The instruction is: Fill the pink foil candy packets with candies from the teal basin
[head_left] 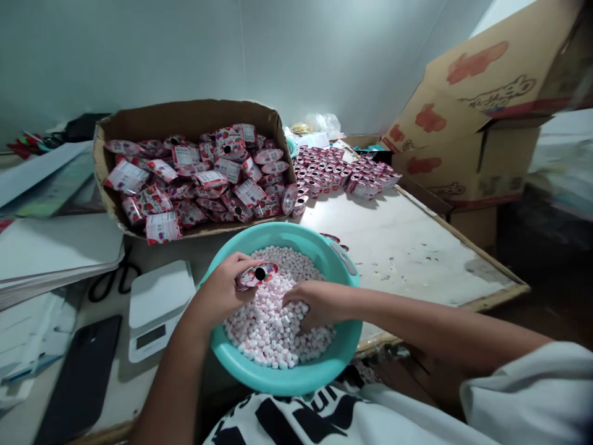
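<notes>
Pink-and-white glossy candies [273, 321] fill a round teal plastic basin [227, 364], the right hand [319, 306] dipping in, fingers loosely curled; the left hand [230, 284] closes its grip on a small printed pink carton [256, 275] above them.

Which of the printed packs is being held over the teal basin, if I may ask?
The pack in the left hand; the others lie in the cardboard box or on the table.
</notes>
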`<state>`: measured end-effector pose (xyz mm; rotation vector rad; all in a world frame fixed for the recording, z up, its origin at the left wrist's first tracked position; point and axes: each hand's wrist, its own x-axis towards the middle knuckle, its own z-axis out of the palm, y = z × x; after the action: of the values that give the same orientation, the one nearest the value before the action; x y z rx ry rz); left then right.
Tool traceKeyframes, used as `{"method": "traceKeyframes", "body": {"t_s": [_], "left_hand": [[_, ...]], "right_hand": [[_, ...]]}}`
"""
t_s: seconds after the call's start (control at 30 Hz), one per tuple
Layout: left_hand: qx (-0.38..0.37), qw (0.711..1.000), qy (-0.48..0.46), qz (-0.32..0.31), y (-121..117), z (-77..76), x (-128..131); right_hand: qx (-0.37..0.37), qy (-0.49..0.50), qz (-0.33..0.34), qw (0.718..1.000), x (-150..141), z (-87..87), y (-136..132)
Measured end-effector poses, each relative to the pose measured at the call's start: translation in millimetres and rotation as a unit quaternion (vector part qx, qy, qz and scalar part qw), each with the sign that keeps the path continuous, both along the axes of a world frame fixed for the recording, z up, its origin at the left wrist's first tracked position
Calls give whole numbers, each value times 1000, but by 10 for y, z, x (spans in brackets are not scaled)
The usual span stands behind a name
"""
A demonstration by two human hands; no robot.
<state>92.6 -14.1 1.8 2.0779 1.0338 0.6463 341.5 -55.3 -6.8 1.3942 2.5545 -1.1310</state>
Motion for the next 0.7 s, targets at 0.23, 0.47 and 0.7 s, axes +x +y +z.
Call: {"method": "traceKeyframes", "body": {"t_s": [0.23, 0.47, 0.7], "left_hand": [[-19, 997, 74, -19, -37, -3, 22], [42, 991, 123, -30, -82, 49, 25], [45, 994, 95, -13, -108, 60, 24]], "right_hand": [[12, 13, -50, 999, -141, 413, 221], [157, -35, -30, 987, -449, 611, 392], [138, -46, -20, 989, -275, 728, 253]]}}
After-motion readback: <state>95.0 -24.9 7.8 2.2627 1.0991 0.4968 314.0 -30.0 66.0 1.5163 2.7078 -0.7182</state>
